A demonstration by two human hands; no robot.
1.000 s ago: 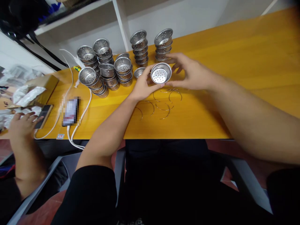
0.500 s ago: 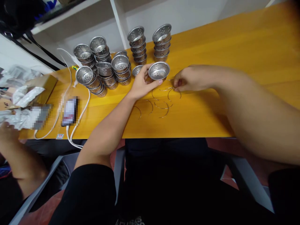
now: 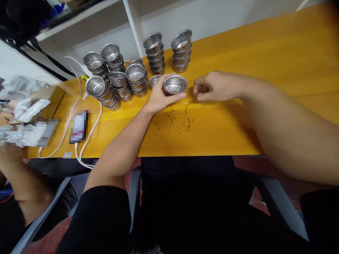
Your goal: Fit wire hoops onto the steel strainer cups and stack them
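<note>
My left hand point(image 3: 160, 96) is closed around a perforated metal cup point(image 3: 175, 84), its mouth tilted toward me and the thumb along the near side. To the right of the cup, my right hand point(image 3: 205, 88) is pinched, and a thin curved wire point(image 3: 188, 105) runs up to its fingertips. The exact grip is partly hidden. Several more bent wires point(image 3: 182, 122) lie loose on the table below both hands. Another perforated cup point(image 3: 154, 81) stands just behind my left hand, partly covered by it.
Stacks of similar cups point(image 3: 116, 79) crowd the back left, with two taller stacks point(image 3: 181, 53) behind my hands. A phone point(image 3: 78, 127) with white cables point(image 3: 92, 132) lies on the wooden table point(image 3: 265, 53). At far left are plastic bags point(image 3: 31, 109) and another person's hand point(image 3: 12, 153).
My left hand has tilted the cup and shifted it slightly left and down. My right hand has moved a little left, and the wire at its fingertips has shifted with it.
</note>
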